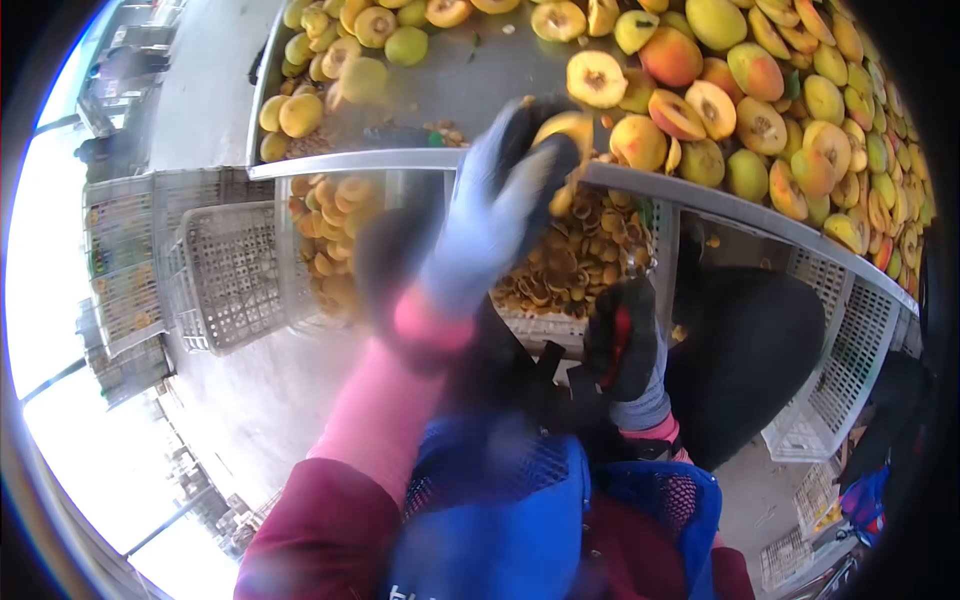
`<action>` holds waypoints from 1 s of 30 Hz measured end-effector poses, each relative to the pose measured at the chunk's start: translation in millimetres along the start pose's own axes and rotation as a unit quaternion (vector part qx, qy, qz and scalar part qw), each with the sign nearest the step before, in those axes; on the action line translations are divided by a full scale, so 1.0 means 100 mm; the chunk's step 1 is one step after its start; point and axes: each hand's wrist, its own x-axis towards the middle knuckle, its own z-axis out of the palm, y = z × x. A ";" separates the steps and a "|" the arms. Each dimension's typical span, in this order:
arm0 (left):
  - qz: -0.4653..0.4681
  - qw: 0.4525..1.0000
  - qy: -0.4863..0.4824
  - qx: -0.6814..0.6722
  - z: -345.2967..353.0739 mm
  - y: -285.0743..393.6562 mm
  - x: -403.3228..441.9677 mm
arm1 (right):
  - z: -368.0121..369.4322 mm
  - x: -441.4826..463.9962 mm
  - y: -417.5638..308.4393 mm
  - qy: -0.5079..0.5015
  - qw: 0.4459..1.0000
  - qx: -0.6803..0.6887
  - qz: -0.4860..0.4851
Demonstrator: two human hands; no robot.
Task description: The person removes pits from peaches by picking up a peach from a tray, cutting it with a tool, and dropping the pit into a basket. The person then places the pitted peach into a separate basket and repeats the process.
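Observation:
My left hand [490, 200], in a pale blue glove with dark fingers, is raised over the metal table's front edge [400, 158]. Its fingers close on a yellow fruit piece [568, 130], blurred by motion. Lower down, near my lap, my right hand [622, 345] in a dark-palmed glove is closed around something red and black [620, 340], mostly hidden by the fingers. Halved fruit [597, 79] lies on the table just beyond my left hand. Below the edge, a crate of fruit scraps [575, 260] sits between the two hands.
A large heap of whole and halved fruit [755, 75] covers the table's right side. Cut halves [335, 200] fill a container at the lower left. Grey crates [235, 270] stand at the left, a white crate [840, 360] at the right. A person [865, 490] is at the far right.

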 end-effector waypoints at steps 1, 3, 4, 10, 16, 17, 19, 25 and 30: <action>-0.045 0.997 0.054 -0.034 0.06 -0.10 -0.23 | -0.07 0.01 0.10 -0.004 0.991 -0.114 -0.066; -0.158 0.964 0.112 -0.181 0.15 -0.11 -0.60 | -0.09 -0.05 0.16 -0.032 0.983 -0.155 -0.099; -0.172 0.960 0.109 -0.194 0.17 -0.07 -0.72 | 0.02 -0.10 0.15 -0.055 0.993 -0.081 -0.069; -0.255 0.936 0.055 -0.235 0.12 -0.03 -1.06 | 0.22 -0.18 0.18 -0.006 0.727 -0.524 -0.444; 0.053 0.980 0.045 0.185 0.18 -0.18 -1.17 | 0.31 -0.39 0.13 0.001 0.848 -0.421 -0.322; 0.075 0.979 0.039 0.185 0.19 -0.19 -1.17 | 0.31 -0.40 0.18 0.014 0.839 -0.431 -0.333; 0.156 0.948 0.068 0.268 0.21 -0.24 -1.22 | 0.28 -0.42 0.27 0.040 0.820 -0.449 -0.353; 0.138 0.955 0.157 0.212 0.47 -0.09 -1.28 | 0.32 -0.54 0.14 0.035 0.766 -0.518 -0.380; 0.084 0.968 0.168 0.164 0.54 -0.07 -1.29 | 0.26 -0.57 0.17 -0.011 0.795 -0.496 -0.348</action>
